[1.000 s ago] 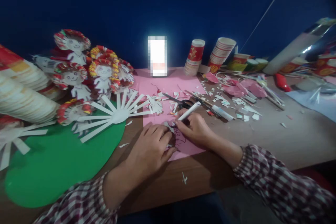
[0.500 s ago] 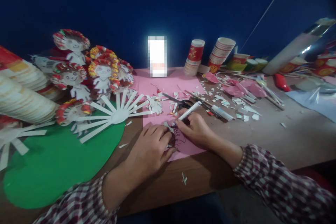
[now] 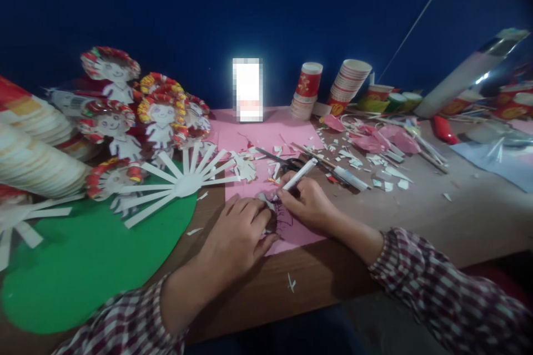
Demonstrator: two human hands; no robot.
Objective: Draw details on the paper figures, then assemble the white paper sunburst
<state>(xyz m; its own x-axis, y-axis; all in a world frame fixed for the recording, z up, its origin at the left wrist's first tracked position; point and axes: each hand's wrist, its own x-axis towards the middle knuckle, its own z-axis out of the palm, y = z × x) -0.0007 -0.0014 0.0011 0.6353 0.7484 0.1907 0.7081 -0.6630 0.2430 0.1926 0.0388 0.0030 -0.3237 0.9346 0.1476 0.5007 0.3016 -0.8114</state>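
My right hand (image 3: 311, 203) grips a white marker pen (image 3: 300, 176), its lower end down near a small paper cutout (image 3: 270, 226). Curled over that cutout, my left hand (image 3: 239, 233) pins it with the fingertips and thumb and covers most of it. Under both hands lies a pink sheet (image 3: 306, 239) with dark pen strokes beside the cutout. Black-handled scissors (image 3: 287, 162) rest just beyond my right hand. A white strip-cut paper cup (image 3: 186, 184) lies splayed at the left, over a green sheet (image 3: 104, 260).
Paper dolls (image 3: 160, 116) with red and yellow rims crowd the left, beside stacked cups (image 3: 37, 150). A glowing, blurred-out screen (image 3: 248, 89) stands at the back. More cups (image 3: 350, 83), paper scraps (image 3: 353, 161), pink pieces (image 3: 395, 138) and a red tube (image 3: 444, 129) lie rightward.
The marker shifts very slightly while both hands stay in nearly the same place. The whole view slides a little to the left.
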